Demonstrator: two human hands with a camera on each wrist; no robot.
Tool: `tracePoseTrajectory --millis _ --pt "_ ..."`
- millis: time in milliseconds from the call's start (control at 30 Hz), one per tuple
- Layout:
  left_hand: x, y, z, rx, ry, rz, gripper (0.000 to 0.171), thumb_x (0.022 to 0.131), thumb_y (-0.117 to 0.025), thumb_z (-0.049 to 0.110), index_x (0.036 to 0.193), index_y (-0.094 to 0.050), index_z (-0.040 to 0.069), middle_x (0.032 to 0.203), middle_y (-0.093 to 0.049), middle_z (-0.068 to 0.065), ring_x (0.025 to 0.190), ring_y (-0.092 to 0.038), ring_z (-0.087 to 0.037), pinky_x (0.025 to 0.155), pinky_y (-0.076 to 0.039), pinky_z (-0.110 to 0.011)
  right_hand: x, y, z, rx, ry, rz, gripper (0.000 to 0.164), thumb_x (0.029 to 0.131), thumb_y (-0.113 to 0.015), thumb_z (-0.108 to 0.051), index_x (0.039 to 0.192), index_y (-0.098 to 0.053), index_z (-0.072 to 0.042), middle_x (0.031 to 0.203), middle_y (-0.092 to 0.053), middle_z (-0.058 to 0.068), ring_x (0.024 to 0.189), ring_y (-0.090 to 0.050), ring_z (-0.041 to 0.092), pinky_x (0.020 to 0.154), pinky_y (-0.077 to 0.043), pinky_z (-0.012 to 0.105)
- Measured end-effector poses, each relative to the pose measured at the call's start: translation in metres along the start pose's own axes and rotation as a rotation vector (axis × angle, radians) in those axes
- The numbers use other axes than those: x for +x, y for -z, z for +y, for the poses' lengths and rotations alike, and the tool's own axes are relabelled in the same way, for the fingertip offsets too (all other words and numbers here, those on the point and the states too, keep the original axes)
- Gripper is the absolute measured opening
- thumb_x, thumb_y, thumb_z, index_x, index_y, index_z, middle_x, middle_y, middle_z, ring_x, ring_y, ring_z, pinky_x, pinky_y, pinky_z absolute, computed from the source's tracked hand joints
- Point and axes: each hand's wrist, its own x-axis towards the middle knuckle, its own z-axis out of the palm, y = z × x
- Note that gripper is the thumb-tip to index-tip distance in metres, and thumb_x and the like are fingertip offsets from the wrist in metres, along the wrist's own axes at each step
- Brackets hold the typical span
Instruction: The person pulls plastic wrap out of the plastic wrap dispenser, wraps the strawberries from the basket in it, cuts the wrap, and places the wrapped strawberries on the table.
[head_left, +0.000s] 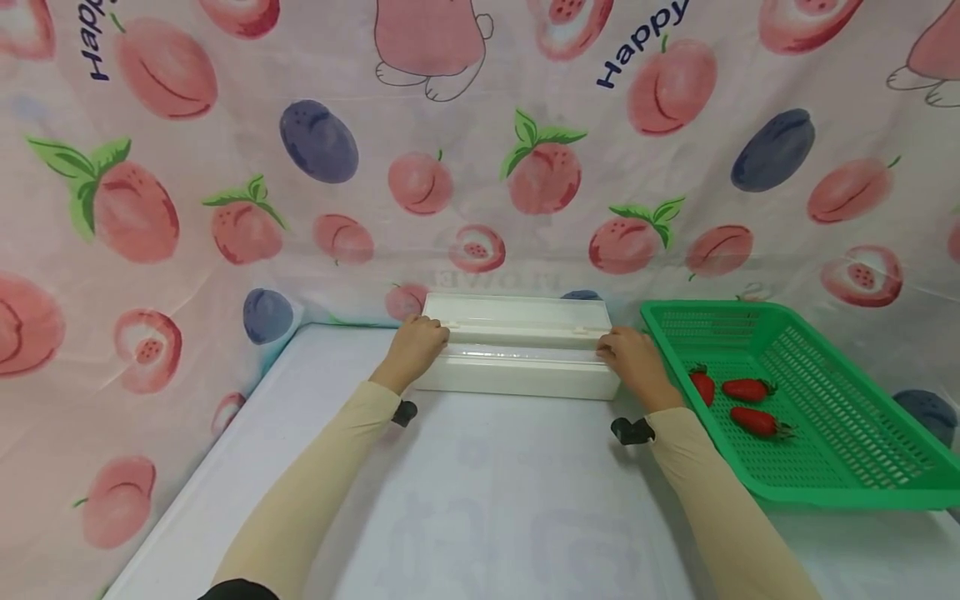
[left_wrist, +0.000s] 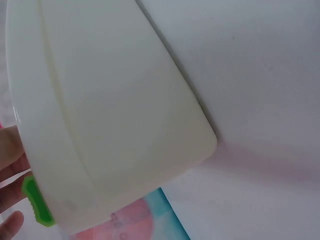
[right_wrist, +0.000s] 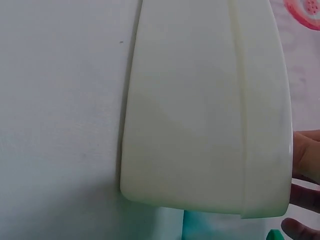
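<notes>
A long white cling film dispenser (head_left: 517, 379) sits at the back of the table, its lid (head_left: 517, 312) raised. Glossy clear film (head_left: 521, 353) shows along the opening between the two hands. At the dispenser's left end, my left hand (head_left: 416, 346) pinches the film's edge with bent fingers. My right hand (head_left: 633, 358) does likewise at the right end. In the left wrist view, fingers (left_wrist: 11, 147) show behind the dispenser, beside a small green end piece (left_wrist: 37, 201). The right wrist view shows fingers (right_wrist: 306, 155) past the dispenser's far side; the fingertips' contact is hidden there.
A green plastic basket (head_left: 847, 498) stands to the right, close to my right forearm. Inside lie three red strawberry-like fruits (head_left: 757, 422). A fruit-patterned cloth (head_left: 480, 167) hangs directly behind the dispenser. White sheeting covers the table (head_left: 510, 500).
</notes>
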Motion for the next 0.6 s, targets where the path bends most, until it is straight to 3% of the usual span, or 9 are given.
tracePoseTrajectory --millis 167,300,600 --pt "-0.003 -0.001 -0.003 -0.003 -0.012 0.059 0.003 0.079 -0.072 0.012 0.078 -0.07 0.01 0.076 -0.067 -0.004 0.073 -0.063 -0.02 0.078 -0.05 -0.037 -0.001 0.002 -0.001 -0.036 -0.03 0.032 0.009 0.082 -0.07 -0.008 0.087 -0.071 -0.001 0.086 -0.068 0.016 0.082 -0.063 0.032 0.074 -0.049 0.049" --pt "-0.005 -0.005 -0.004 -0.001 -0.03 0.147 0.005 0.08 -0.072 0.01 0.077 -0.068 0.007 0.075 -0.065 -0.005 0.072 -0.062 -0.021 0.078 -0.05 -0.038 -0.004 -0.001 -0.002 -0.07 -0.065 0.075 0.01 0.083 -0.069 -0.01 0.088 -0.072 -0.002 0.088 -0.068 0.017 0.084 -0.063 0.034 0.074 -0.046 0.052" --pt "-0.011 -0.018 -0.003 0.11 0.008 0.296 0.011 0.082 -0.071 0.014 0.082 -0.065 0.005 0.082 -0.066 -0.008 0.081 -0.063 -0.024 0.086 -0.048 -0.04 -0.013 -0.013 -0.004 -0.122 -0.035 0.314 0.008 0.081 -0.071 -0.009 0.081 -0.07 -0.001 0.078 -0.063 0.016 0.075 -0.059 0.034 0.07 -0.045 0.052"
